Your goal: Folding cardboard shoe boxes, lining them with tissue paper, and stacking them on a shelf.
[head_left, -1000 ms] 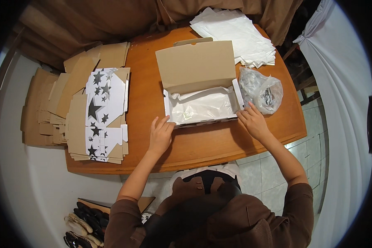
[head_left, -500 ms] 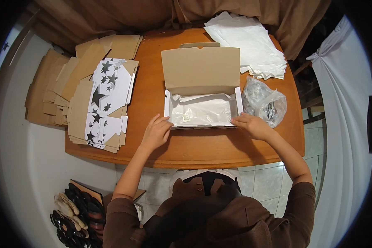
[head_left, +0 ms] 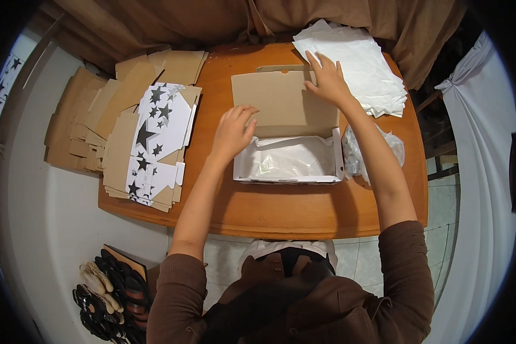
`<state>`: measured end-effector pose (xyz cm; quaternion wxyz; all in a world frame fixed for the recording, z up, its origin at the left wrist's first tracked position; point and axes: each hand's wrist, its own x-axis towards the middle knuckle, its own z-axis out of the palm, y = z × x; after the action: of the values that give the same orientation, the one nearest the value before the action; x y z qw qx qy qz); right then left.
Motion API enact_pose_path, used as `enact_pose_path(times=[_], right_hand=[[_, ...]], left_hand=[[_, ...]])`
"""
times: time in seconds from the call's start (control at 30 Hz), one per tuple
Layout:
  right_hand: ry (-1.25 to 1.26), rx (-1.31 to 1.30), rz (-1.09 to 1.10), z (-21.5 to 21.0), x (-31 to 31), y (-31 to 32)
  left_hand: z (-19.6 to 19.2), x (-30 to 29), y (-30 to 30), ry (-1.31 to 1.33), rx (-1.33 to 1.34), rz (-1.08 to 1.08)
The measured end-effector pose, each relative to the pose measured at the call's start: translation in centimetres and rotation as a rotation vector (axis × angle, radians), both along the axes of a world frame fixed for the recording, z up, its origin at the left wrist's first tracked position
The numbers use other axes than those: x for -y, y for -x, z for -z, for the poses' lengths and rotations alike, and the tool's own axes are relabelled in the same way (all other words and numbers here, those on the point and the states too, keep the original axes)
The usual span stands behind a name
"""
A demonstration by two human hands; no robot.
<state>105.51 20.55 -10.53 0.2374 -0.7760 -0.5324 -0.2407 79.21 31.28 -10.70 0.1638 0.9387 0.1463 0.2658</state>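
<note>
Your left hand (head_left: pixel 233 131) rests open-fingered on the left edge of the raised brown cardboard lid (head_left: pixel 284 103) of the white box (head_left: pixel 286 163) lined with plastic. Your right hand (head_left: pixel 328 80) lies flat, gripping nothing, across the lid's far right corner, just beside the stacked white tissue sheets (head_left: pixel 361 63).

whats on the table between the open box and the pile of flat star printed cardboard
Nothing: in the head view, only bare orange tabletop separates the open box from the star-printed cardboard stack. The left hand and its forearm pass above that strip.
</note>
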Motion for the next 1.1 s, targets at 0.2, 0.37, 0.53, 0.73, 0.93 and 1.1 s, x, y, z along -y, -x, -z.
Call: enact_pose_path(times=[0.2, 0.37, 0.53, 0.73, 0.93, 1.1], right_hand=[[0.254, -0.075, -0.087, -1.8, 0.1, 0.6], [0.065, -0.057, -0.281, -3.5, 5.4, 5.7], [0.02, 0.204, -0.355, -0.3, 9.5, 10.9], [0.0, 0.159, -0.283, 6.8, 13.3, 18.2], [0.176, 0.175, -0.186, 8.7, 14.3, 19.9], [0.216, 0.029, -0.11, 8.6, 14.3, 20.6]], left_hand=[[0.1, 0.0, 0.8, -0.045, 0.052, -0.057], [-1.8, -0.4, 2.1, -0.309, 0.168, -0.097], [-3.8, 0.3, 2.2, -0.414, 0.03, 0.164], [1.3, 1.9, 2.4, -0.39, 0.038, 0.35], [3.2, 2.6, 3.2, -0.388, 0.012, 0.319], [3.7, 2.7, 3.3, -0.362, 0.01, 0.307]])
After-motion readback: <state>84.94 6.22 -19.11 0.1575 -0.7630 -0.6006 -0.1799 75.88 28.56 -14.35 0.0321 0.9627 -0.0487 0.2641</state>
